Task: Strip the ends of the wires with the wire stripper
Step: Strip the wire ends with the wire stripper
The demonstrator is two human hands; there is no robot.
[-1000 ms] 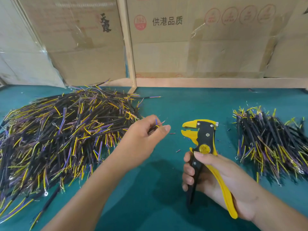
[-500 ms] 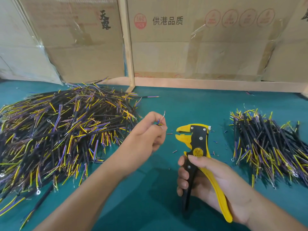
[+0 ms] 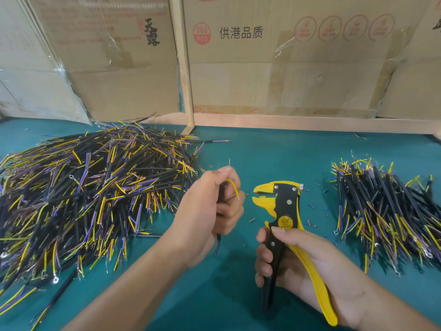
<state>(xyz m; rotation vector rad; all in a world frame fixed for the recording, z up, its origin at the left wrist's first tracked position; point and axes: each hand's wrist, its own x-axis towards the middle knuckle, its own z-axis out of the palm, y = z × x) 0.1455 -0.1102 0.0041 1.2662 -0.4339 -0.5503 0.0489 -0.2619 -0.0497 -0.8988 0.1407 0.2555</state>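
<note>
My left hand [image 3: 210, 211] grips a black cable [image 3: 217, 242] upright in its fist. A yellow inner wire [image 3: 235, 188] curls out over the fingers, and a thin bare strand pokes up above the thumb. My right hand [image 3: 298, 261] holds the yellow and black wire stripper [image 3: 284, 211] by its handles, jaws pointing left and slightly parted. The yellow wire's tip hangs a short way left of the jaws, not touching them.
A large heap of black cables with yellow and purple ends [image 3: 90, 194] covers the left of the green table [image 3: 274, 154]. A smaller pile of cables [image 3: 386, 211] lies at the right. Bits of cut insulation [image 3: 310, 222] dot the cloth near the stripper. Cardboard boxes [image 3: 274, 68] stand behind.
My left hand has turned the cable upright and a yellow inner wire now bends out towards the stripper. The stripper stays in my right hand, little moved.
</note>
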